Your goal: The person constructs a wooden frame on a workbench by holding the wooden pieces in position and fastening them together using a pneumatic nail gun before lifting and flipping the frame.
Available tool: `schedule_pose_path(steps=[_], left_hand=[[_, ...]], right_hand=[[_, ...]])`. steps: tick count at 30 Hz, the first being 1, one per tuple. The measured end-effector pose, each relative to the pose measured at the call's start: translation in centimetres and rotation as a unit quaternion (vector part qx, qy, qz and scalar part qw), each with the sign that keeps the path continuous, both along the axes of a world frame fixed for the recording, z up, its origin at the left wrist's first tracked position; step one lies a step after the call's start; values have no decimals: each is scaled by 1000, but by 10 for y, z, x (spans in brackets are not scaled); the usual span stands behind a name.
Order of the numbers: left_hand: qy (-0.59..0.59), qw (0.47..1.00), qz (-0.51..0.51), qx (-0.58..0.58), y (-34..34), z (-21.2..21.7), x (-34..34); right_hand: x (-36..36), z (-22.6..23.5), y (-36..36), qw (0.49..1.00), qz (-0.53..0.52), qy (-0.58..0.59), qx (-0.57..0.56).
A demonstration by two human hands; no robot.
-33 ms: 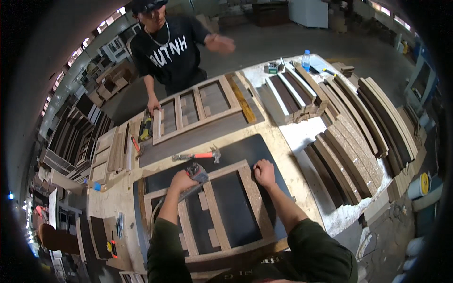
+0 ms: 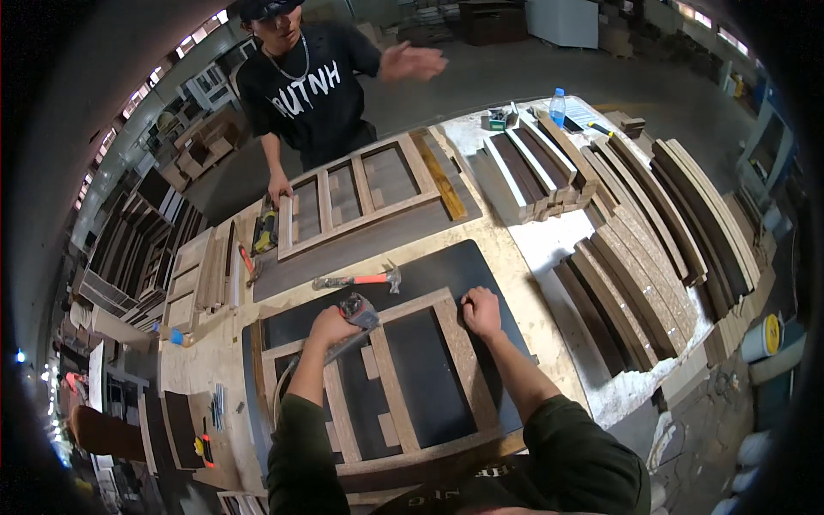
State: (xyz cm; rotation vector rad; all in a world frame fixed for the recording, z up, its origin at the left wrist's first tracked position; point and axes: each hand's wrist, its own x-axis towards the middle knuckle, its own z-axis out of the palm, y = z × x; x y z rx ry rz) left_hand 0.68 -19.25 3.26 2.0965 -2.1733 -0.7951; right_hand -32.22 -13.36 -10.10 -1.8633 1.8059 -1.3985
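Note:
A nail gun with a hose (image 2: 359,311) is gripped in my left hand (image 2: 333,328), over the far rail of a wooden frame (image 2: 386,378). This frame has crossbars and small blocks and lies on a dark panel (image 2: 470,266). My right hand (image 2: 482,311) rests on the panel beside the frame's far right corner. Its fingers are curled, and I see nothing in them. Just beyond the nail gun lies a claw hammer (image 2: 371,280) with an orange-red handle.
Across the workbench (image 2: 386,249), a co-worker's hand (image 2: 280,187) touches a second wooden frame (image 2: 371,213), near another power tool (image 2: 267,230). Curved wooden strips (image 2: 635,266) are stacked on the right, with a water bottle (image 2: 557,110) behind. Pliers-like tools (image 2: 204,446) lie at the left.
The co-worker's raised hand has moved a little to the right and up. My hands, the nail gun and the frame stay in practically the same place.

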Motion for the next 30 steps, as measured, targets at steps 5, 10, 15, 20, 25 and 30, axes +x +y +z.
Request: schedule_pose_path(steps=[5, 10, 15, 20, 25, 30], left_hand=[[25, 1000, 11, 2, 6, 10, -8], [-12, 1000, -6, -16, 10, 9, -7], [5, 1000, 12, -9, 4, -8, 5], [-16, 999, 10, 26, -1, -7, 2], [13, 999, -21, -20, -4, -16, 8], [107, 988, 14, 107, -4, -5, -6]], right_hand=[[1, 9, -4, 1000, -10, -18, -6], [0, 2, 0, 1000, -2, 18, 19], [2, -2, -1, 999, -16, 45, 19], [-2, 0, -3, 999, 1, 33, 23], [1, 0, -7, 998, 9, 50, 32], [-12, -3, -27, 970, 86, 106, 201]])
